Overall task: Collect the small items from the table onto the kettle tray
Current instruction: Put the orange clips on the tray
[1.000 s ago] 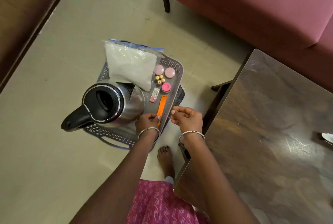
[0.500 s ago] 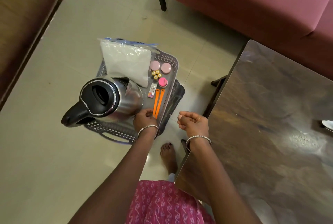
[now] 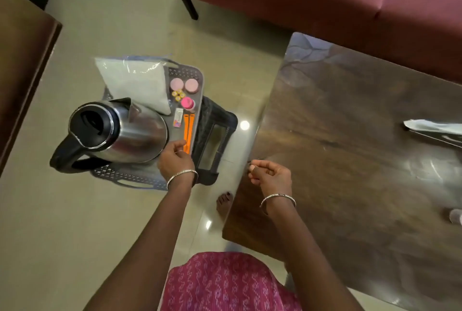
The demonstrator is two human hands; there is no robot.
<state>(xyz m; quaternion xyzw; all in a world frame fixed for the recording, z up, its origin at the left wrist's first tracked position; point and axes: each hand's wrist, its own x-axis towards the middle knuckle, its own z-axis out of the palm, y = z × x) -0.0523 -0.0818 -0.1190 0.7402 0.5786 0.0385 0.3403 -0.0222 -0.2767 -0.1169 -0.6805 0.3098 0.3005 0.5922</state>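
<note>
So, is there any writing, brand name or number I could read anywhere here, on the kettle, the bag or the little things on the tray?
No text here can be quoted.
Small white packet on the tray: it carries printed marks, but they are too small and blurred to read.
Kettle: no label or brand shows from this angle.
Plastic bag: no print can be seen.

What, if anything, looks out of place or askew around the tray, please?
Mainly the tray: it sits off-centre on the dark stool, hanging out to the left with the kettle on that side. The white bag also pokes past its far rim. Nothing looks spilled or broken.
</note>
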